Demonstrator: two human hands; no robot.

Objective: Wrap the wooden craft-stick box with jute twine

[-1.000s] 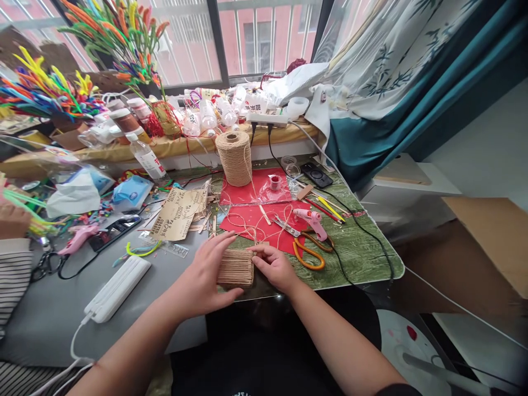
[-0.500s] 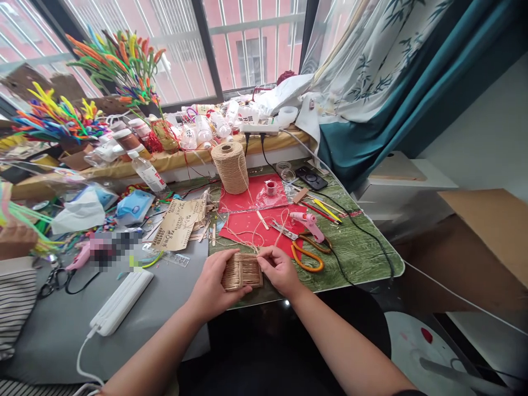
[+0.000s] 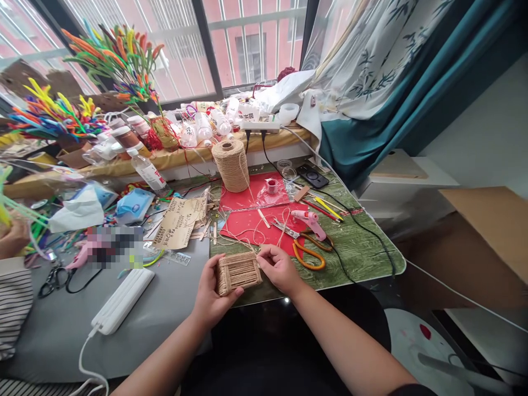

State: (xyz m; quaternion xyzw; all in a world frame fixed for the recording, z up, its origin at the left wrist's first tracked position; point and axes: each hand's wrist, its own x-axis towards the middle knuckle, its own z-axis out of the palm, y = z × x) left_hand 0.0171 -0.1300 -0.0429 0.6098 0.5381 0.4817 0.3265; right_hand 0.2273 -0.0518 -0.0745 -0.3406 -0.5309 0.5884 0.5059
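My left hand (image 3: 212, 294) grips the left end of a small rectangular frame wound with twine (image 3: 241, 273), thumb along its lower edge. At the frame's upper right corner, my right hand (image 3: 280, 269) pinches the strand of twine (image 3: 252, 248) between thumb and fingers. That strand loops back over a red sheet (image 3: 239, 224) toward a large twine spool (image 3: 230, 168) standing upright. Orange-handled scissors (image 3: 309, 254) lie just beyond my right hand, and a pink glue gun (image 3: 307, 219) rests beside them.
A white power strip (image 3: 122, 301) lies on the grey mat at left. Brown sandpaper pieces (image 3: 179, 223), a water bottle (image 3: 146, 173) and a phone (image 3: 312, 177) are farther back. A co-worker's hand (image 3: 14, 236) holds pale strands at the far left. A black cable (image 3: 371, 242) crosses the table's right side.
The twine-wound frame has tilted and turned in my left hand, showing more of its face. My left fingers have shifted to its left end. My right hand stays at the corner.
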